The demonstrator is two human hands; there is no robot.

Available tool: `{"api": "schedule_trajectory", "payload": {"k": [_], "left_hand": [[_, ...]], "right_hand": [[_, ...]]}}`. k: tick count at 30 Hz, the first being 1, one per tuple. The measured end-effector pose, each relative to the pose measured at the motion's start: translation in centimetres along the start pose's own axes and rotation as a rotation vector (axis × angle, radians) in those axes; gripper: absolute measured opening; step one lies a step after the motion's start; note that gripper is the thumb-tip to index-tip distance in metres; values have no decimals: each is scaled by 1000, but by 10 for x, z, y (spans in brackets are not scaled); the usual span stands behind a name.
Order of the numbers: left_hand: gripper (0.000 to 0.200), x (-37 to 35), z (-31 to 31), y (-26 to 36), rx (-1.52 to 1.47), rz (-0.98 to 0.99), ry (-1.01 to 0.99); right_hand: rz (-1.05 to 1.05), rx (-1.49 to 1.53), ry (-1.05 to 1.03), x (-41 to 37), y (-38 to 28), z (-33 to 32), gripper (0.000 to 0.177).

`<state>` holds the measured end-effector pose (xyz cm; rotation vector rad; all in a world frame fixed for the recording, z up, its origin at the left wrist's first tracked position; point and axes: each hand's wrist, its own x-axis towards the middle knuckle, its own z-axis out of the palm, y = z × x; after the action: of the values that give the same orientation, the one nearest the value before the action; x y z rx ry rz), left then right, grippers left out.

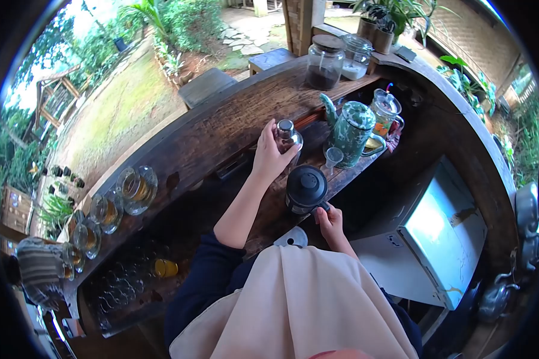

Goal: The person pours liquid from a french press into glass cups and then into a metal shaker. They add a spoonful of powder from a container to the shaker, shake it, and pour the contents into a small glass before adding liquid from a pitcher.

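Note:
My left hand (271,149) is wrapped round a small shiny metal shaker (288,136) with a capped top, standing on the wooden counter. Just nearer to me, my right hand (329,224) grips the handle of a black lidded pot (306,186). A small clear plastic cup or funnel (333,157) lies between the pot and a green speckled enamel teapot (353,133). Behind that teapot stands a glass pitcher (385,107) with something orange in it.
Two glass jars (325,63) stand on the raised wooden ledge (215,128). Cups on saucers (136,186) line its left part. Several glasses and a yellow cup (166,268) sit on the lower shelf. A white fridge (416,239) is at the right, near hanging metal pots.

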<state>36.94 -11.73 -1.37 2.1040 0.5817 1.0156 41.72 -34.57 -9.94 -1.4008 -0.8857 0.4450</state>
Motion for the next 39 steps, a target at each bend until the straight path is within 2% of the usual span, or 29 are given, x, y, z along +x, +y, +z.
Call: {"api": "schedule_trajectory", "payload": {"k": [2,10,18,20,27,29,39], "left_hand": [[85,-1,8,-5,49,45,62],[85,-3,13,-9,189,145,35],[84,-9,-7,-1,168,39,-67],[83,-14,-13,-1,180,30,-54],[77,-43,-40,4,183,-9,-26],[77,-51,-48,10,143,-43,-26],[86,-79,-69,18,132,-85,-25]], "right_hand": [[2,-9,38,0,2,-4,29],[-66,-69,152,-1,8,-11,28],[-109,-79,155,10,17,-10,29],[-4,10,202,14,17,-8,25],[-68,-68,191,33,19,-2,28],[28,-15,212,37,17,-2,26],[54,-62,234,69,26,19,26]]}}
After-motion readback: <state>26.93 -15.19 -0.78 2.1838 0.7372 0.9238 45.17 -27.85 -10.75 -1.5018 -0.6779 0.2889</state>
